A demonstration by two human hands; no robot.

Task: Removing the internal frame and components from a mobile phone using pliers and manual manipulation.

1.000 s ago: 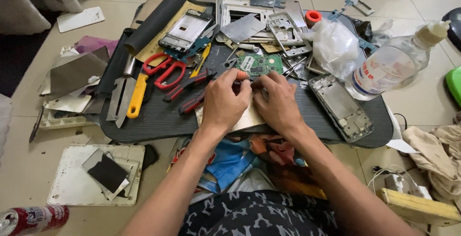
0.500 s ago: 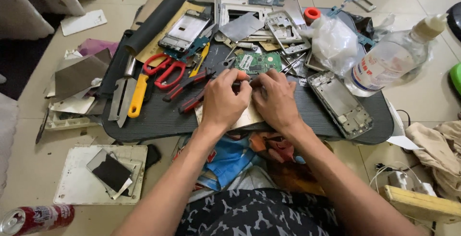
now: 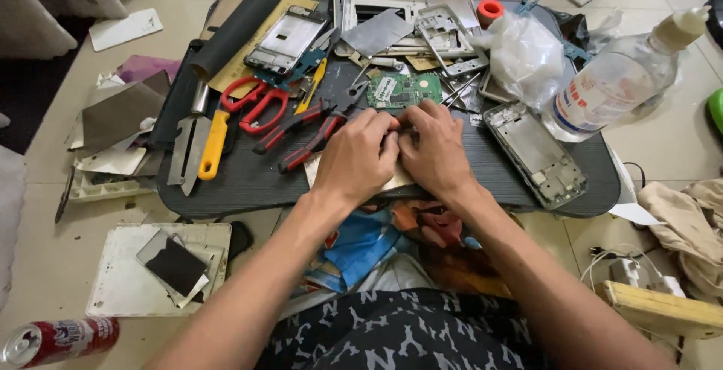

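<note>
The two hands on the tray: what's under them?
Under the left hand and right hand a pale flat piece shows at its edges on the dark tray. Its middle and anything the fingertips pinch are covered.

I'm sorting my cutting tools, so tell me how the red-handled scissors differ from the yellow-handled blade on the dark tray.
The red-handled scissors have two looped red handles and lie slanted, farther from the hands; the yellow-handled blade has one straight yellow handle. The scissors' blades are narrow and partly hidden under clutter, while the blade tool's wide flat metal lies in plain view at the dark tray's left edge. Both lie on that tray, untouched, left of the left hand.
</note>
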